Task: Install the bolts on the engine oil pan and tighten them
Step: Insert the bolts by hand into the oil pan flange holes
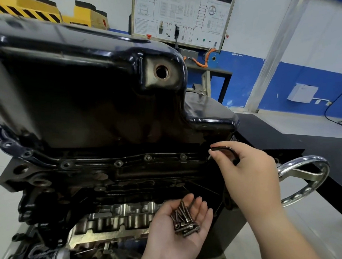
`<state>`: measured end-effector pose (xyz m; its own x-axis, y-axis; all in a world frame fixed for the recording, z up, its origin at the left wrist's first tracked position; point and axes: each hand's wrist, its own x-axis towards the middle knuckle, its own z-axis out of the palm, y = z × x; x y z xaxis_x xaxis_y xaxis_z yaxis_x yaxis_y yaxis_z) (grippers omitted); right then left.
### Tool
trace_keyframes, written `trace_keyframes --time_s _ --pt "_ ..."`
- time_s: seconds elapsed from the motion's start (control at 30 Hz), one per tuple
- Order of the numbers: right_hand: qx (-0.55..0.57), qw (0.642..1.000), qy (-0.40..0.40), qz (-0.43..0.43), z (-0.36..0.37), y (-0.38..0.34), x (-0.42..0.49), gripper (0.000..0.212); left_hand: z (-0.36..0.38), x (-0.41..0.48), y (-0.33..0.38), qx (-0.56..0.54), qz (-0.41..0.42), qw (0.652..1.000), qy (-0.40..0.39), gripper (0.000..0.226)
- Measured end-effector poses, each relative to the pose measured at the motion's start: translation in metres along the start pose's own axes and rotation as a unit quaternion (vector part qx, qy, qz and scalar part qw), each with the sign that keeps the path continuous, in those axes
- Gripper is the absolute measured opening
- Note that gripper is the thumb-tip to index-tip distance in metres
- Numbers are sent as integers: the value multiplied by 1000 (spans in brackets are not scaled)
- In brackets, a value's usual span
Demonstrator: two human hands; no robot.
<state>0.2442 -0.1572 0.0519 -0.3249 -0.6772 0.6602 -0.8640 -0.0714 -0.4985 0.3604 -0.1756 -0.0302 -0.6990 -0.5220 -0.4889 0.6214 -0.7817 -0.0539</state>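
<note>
A glossy black oil pan (85, 89) sits upside-down on the engine block (123, 186), its drain hole (162, 72) facing me. Several bolts (148, 158) sit in the pan's near flange. My left hand (180, 229) lies palm up below the block, with several loose socket-head bolts (185, 221) resting in the palm. My right hand (249, 169) grips a black hex key (224, 150) at the right end of the flange; the key's tip is hidden behind my fingers.
A chrome handwheel (306, 178) of the engine stand juts out just right of my right hand. A black bench (304, 140) runs behind it. A wiring display board (182, 17) and yellow equipment (33, 9) stand by the far wall.
</note>
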Motion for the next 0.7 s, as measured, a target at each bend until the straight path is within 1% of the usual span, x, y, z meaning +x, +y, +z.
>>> trace_keyframes --time_s 0.07,0.27,0.4,0.5,0.57,0.7 --pt "20 1000 11 13 2 0 -1 5 -1 0 0 2 0 1000 0 31" --pt "53 997 47 41 15 3 -3 21 -2 -3 0 9 -1 1000 -9 27" --pt "95 993 65 38 17 3 -3 12 -2 -3 -1 5 1 1000 -13 26" --pt "96 993 72 21 17 3 -4 6 -2 -3 -2 4 2 1000 -15 27" --pt "101 992 68 18 15 3 -5 8 -3 -3 -3 6 0 1000 -16 27" --pt "57 998 12 -11 6 9 -7 20 -4 -2 -2 11 -2 1000 -18 30"
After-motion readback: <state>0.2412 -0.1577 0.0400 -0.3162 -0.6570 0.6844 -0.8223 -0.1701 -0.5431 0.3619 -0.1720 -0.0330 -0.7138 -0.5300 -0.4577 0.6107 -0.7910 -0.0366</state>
